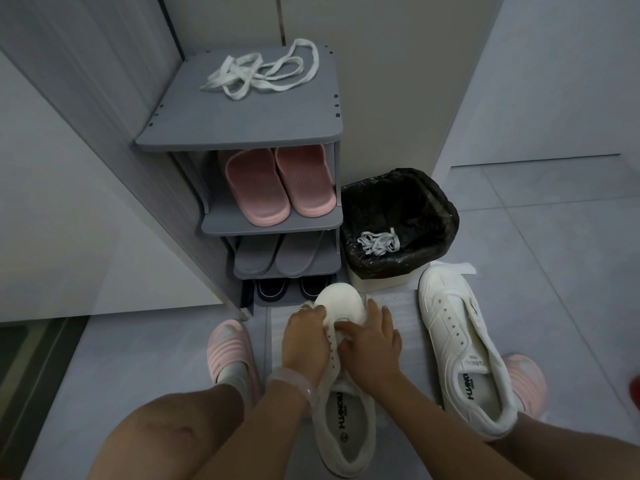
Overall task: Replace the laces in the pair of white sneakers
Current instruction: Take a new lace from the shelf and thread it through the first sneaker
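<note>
Gripping the smooth, round-toed near sneaker [341,403], both hands — left hand [304,344], right hand [372,344] — curl over its eyelets, hiding any lace.

I'm looking down at a home entryway — a grey shoe rack [239,133] in the corner holds pink slippers [277,183] and grey slippers [273,254], a lined bin [398,216] stands beside it, tiled floor [536,237] all around.

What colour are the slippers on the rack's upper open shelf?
Pink slippers, seen in the head view, the only one.
</note>
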